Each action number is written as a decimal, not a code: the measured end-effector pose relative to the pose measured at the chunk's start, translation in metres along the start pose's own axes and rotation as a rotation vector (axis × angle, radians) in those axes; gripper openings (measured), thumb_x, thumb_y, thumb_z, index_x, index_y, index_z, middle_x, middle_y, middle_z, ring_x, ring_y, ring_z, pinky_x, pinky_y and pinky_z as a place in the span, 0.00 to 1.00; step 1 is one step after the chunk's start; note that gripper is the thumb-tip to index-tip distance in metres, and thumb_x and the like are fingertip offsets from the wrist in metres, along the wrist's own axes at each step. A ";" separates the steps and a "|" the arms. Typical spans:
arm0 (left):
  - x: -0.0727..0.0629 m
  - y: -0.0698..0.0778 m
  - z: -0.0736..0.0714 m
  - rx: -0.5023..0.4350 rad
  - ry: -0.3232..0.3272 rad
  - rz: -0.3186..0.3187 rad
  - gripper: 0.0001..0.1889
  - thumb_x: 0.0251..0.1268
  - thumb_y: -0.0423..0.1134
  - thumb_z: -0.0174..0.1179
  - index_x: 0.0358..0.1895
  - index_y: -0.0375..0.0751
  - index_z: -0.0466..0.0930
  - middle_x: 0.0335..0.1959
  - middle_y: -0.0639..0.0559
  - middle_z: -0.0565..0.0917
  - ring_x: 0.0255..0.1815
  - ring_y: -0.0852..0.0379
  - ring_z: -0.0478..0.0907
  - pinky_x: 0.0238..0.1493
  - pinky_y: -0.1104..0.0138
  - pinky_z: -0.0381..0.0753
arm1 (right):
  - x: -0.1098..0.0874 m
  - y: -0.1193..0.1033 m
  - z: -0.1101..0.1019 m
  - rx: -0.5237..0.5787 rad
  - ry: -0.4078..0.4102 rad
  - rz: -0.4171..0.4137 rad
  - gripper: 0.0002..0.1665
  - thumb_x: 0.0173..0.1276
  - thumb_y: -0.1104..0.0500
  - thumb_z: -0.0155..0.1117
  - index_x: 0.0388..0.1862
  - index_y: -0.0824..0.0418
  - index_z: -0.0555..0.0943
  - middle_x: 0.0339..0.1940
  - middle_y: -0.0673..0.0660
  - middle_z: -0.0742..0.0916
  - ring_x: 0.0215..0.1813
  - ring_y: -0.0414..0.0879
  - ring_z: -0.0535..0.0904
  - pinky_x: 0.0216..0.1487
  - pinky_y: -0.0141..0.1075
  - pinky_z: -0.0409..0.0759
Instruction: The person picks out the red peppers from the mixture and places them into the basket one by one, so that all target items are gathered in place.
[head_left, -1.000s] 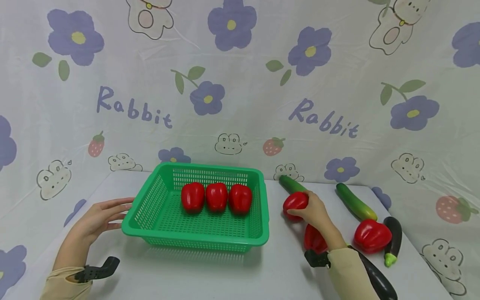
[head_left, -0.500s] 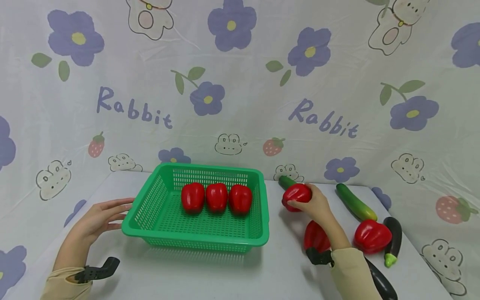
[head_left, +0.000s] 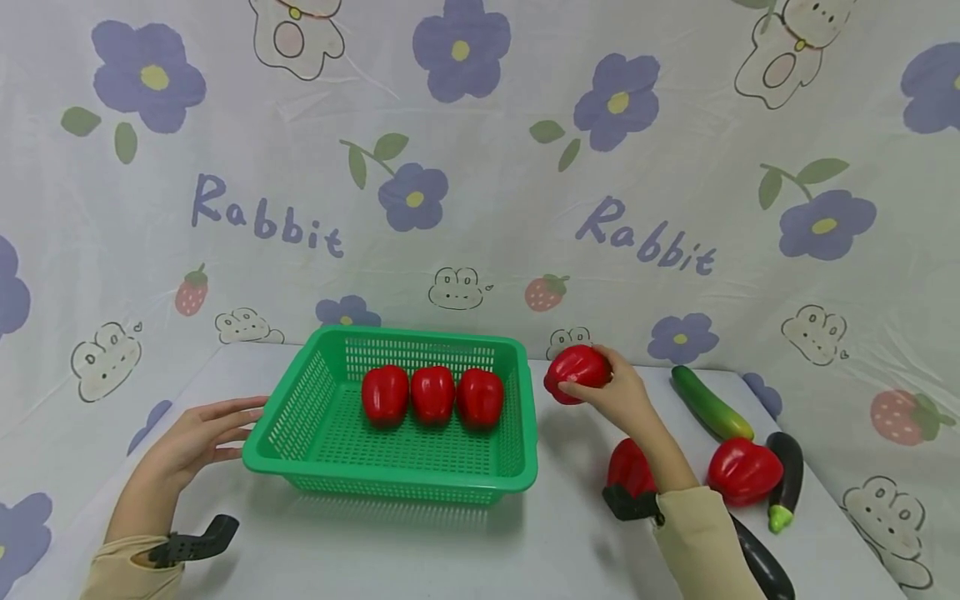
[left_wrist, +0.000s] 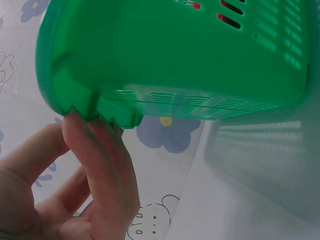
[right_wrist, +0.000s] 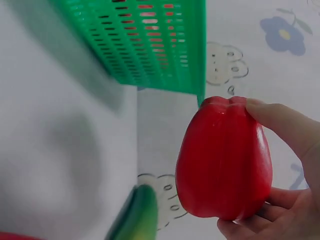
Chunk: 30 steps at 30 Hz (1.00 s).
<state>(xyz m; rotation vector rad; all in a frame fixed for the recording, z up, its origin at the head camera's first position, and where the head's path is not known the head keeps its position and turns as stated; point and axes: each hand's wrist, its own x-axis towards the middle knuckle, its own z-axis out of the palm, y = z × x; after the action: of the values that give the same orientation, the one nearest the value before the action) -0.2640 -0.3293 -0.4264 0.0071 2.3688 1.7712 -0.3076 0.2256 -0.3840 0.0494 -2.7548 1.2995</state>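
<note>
My right hand (head_left: 625,400) grips a red bell pepper (head_left: 577,374) between thumb and fingers, beside the right rim of the green basket (head_left: 390,477). The right wrist view shows this bell pepper (right_wrist: 225,160) held at its two ends, its side facing the camera. Inside the basket stand a red bell pepper (head_left: 386,397), another bell pepper (head_left: 432,395) and a third bell pepper (head_left: 481,399), side by side in a row. At the basket's left end, my left hand (head_left: 197,437) touches the rim with relaxed fingertips; the left wrist view shows the fingers (left_wrist: 95,165) under the rim.
On the table's right lie a cucumber (head_left: 711,404), a red bell pepper (head_left: 744,472), a small eggplant (head_left: 786,479) and a longer eggplant (head_left: 761,558). Another bell pepper (head_left: 628,467) is partly behind my right wrist. A green cucumber tip (right_wrist: 140,210) appears in the right wrist view.
My right hand has lifted the bell pepper up from the table and carried it left toward the basket. The cucumber behind it is now hidden in the head view. My left hand stays put.
</note>
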 end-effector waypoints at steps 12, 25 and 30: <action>0.000 0.001 0.000 0.001 -0.002 -0.001 0.23 0.70 0.51 0.58 0.65 0.49 0.75 0.41 0.78 0.81 0.44 0.70 0.82 0.46 0.66 0.83 | -0.002 -0.034 0.004 0.019 -0.101 -0.098 0.50 0.61 0.51 0.72 0.75 0.63 0.57 0.69 0.67 0.71 0.68 0.65 0.68 0.57 0.54 0.80; 0.002 0.000 0.002 0.018 -0.004 -0.004 0.27 0.71 0.50 0.56 0.69 0.42 0.70 0.41 0.78 0.81 0.44 0.70 0.81 0.46 0.66 0.82 | 0.001 -0.060 0.014 -0.075 -0.201 -0.170 0.48 0.58 0.48 0.73 0.73 0.60 0.62 0.63 0.64 0.77 0.62 0.60 0.74 0.51 0.47 0.84; 0.001 0.000 0.002 0.017 -0.003 -0.006 0.27 0.72 0.49 0.56 0.69 0.40 0.69 0.40 0.78 0.81 0.43 0.70 0.81 0.45 0.67 0.82 | 0.000 -0.070 0.017 -0.084 -0.258 -0.182 0.48 0.57 0.48 0.73 0.73 0.59 0.62 0.65 0.63 0.76 0.63 0.60 0.74 0.52 0.47 0.83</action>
<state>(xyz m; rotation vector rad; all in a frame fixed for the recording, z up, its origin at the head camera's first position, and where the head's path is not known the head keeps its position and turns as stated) -0.2649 -0.3267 -0.4269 0.0052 2.3793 1.7470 -0.3038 0.1683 -0.3411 0.4824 -2.9264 1.2054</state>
